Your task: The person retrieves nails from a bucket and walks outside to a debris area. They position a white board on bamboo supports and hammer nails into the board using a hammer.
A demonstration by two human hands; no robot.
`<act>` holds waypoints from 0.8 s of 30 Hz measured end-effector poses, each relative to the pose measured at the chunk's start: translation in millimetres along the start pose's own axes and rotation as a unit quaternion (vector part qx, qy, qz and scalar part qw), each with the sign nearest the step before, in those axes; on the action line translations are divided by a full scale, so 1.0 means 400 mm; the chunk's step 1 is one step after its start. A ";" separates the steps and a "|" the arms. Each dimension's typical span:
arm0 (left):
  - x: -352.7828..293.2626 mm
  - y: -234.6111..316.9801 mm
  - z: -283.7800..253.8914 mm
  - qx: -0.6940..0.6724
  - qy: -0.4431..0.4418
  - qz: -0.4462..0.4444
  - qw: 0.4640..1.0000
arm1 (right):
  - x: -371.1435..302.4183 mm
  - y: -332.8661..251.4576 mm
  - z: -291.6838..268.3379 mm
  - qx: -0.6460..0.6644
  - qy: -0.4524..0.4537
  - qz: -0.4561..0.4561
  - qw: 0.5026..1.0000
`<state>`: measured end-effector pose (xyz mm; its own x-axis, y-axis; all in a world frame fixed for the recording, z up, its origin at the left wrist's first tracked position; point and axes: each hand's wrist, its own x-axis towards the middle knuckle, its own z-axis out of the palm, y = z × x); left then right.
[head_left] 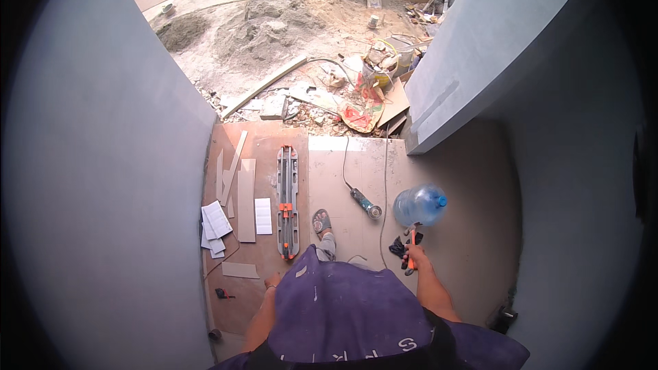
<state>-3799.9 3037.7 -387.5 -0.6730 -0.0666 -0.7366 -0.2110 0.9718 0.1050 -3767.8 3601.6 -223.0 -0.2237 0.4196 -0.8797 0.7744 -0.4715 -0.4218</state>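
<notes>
My right hand [416,253] is closed around an orange-handled tool [412,237] low over the tiled floor; its dark head is too small to name for certain. Beside that hand lies a crumpled black thing [397,247]. Just beyond it a large clear blue water bottle [417,205] rests on its side, blue cap to the right. My left hand [273,280] hangs near my body at the left, partly hidden by the purple shirt, and its fingers cannot be made out. The nearest large thing to it is a manual tile cutter [287,195] with an orange carriage.
An angle grinder [366,203] with a cord lies mid-floor, near my sandalled foot [321,223]. Cut tile strips [247,199] and white sheets [216,219] lie left. Walls rise on both sides. Beyond the threshold are rubble, a filled bucket [380,62] and sand piles [267,20].
</notes>
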 end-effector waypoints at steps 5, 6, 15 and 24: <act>0.118 0.355 -0.668 -0.645 0.061 -0.206 0.733 | 0.162 -0.118 0.210 -0.108 -0.093 0.097 0.985; 0.170 0.361 -0.729 -0.667 0.060 -0.181 0.721 | 0.192 -0.157 0.232 -0.135 -0.106 0.114 0.979; 0.513 0.580 -1.000 -0.653 0.052 -0.239 0.716 | 0.385 -0.646 0.434 -0.358 -0.136 0.089 0.919; 0.760 0.635 -0.862 -0.169 0.013 -0.021 0.985 | 0.620 -1.412 0.831 -0.217 -0.119 0.043 0.968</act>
<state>-4302.4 3186.4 -354.3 -0.6762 -0.1153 -0.7276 -0.4596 0.8379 0.2944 -4457.6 3714.0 -275.8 -0.2367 0.1787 -0.9550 0.9606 -0.1042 -0.2576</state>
